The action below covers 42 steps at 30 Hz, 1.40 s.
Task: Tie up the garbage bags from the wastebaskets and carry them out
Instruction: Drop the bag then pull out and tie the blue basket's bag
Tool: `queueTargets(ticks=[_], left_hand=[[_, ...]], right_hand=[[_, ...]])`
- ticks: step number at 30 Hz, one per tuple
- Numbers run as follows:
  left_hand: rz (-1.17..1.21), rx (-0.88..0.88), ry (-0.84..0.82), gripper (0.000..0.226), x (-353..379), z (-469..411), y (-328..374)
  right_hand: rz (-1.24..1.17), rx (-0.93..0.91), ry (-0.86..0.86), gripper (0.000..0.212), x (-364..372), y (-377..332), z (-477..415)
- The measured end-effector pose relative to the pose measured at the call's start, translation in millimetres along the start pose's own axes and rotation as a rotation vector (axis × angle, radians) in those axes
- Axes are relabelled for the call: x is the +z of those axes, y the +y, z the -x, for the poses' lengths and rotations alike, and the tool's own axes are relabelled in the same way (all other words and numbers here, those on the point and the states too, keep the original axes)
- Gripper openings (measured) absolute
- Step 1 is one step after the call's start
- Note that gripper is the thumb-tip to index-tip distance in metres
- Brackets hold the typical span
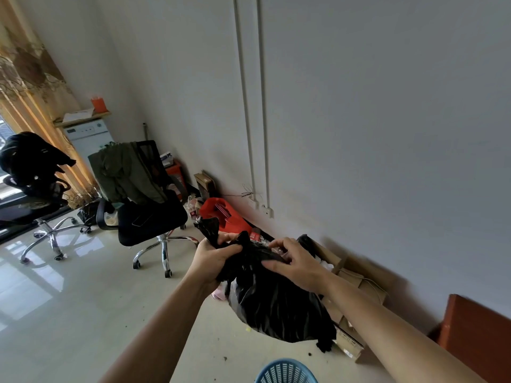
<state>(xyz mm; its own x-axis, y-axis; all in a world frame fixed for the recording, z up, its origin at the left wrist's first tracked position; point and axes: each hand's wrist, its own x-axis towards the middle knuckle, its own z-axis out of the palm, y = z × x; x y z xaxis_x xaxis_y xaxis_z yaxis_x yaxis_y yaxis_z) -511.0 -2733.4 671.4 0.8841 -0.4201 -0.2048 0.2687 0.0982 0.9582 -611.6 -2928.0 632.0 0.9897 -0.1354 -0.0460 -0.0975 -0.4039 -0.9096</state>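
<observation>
A full black garbage bag [276, 305] hangs in the air in front of me, above the floor. My left hand [213, 258] grips the bunched top of the bag, and a twisted black end sticks up above its fingers. My right hand [293, 264] pinches the plastic at the bag's neck from the right side. The rim of a blue lattice wastebasket [286, 371] shows at the bottom edge, below the bag.
Flattened cardboard boxes [351, 275] lie along the white wall on the right. A red bag [224, 214] sits on the floor behind the garbage bag. Two office chairs [149, 214] draped with clothes stand to the left. A brown panel [475, 327] leans at lower right.
</observation>
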Motion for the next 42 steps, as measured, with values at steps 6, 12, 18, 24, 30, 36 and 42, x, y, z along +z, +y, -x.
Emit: queueTargets(ticks=[6, 12, 18, 24, 30, 36, 42], left_hand=[[-0.112, 0.132, -0.041, 0.044, 6, -4, 7], [-0.152, 0.299, 0.072, 0.048, 2, -7, 11], [-0.176, 0.293, 0.162, 0.054, -7, -6, 4], [-0.168, 0.286, 0.063, 0.049, -9, -8, 13], [-0.254, 0.366, 0.028, 0.05, 0, -7, 22], [-0.293, 0.358, -0.134, 0.032, 7, -11, 45], [-0.147, 0.093, 0.211, 0.044, -16, -28, 24]], right_hand=[[-0.479, 0.111, -0.109, 0.052, 4, -17, -4], [-0.184, 0.024, -0.095, 0.027, 6, -19, -8], [0.042, -0.07, -0.004, 0.032, 3, -26, -8], [-0.198, -0.076, -0.078, 0.038, -7, -37, -11], [-0.133, -0.232, 0.102, 0.03, -8, -49, -19], [0.277, -0.386, 0.281, 0.015, -21, -51, -27], [0.875, -0.334, 0.308, 0.026, -39, -13, -22]])
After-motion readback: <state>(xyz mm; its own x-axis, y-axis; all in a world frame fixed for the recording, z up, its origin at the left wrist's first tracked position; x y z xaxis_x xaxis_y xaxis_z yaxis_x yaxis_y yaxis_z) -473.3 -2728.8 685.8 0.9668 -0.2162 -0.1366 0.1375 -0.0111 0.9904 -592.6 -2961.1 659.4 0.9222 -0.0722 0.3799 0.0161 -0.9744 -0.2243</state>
